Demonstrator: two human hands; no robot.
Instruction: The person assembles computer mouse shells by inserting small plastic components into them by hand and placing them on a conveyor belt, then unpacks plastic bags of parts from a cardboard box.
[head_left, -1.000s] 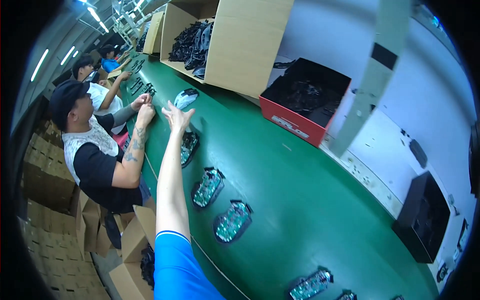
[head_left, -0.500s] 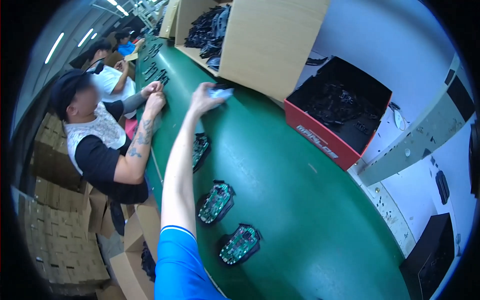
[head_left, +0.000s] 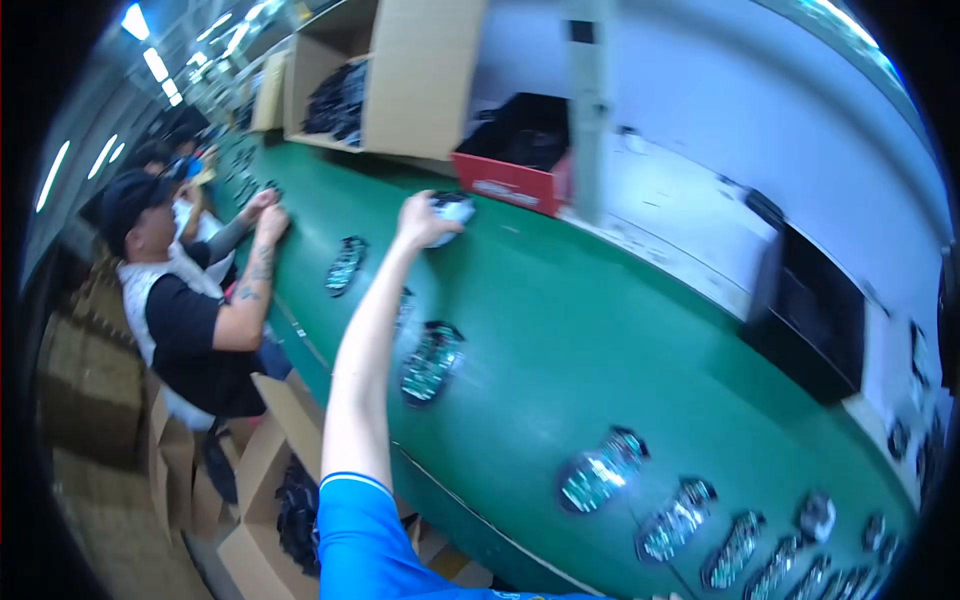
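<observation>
My left hand (head_left: pixel 416 220) grasps a white-and-black computer-mouse shell (head_left: pixel 455 211) above the green workbench (head_left: pixel 560 340), thumb nearside, presumably for steadiness. Circuit-board mouse bases (head_left: pixel 432 362) lie spaced, boards upward, likely for easy pickup. The shell appears rounded, blurred. My right hand (head_left: pixel 672 597) barely shows; its state I cannot tell.
</observation>
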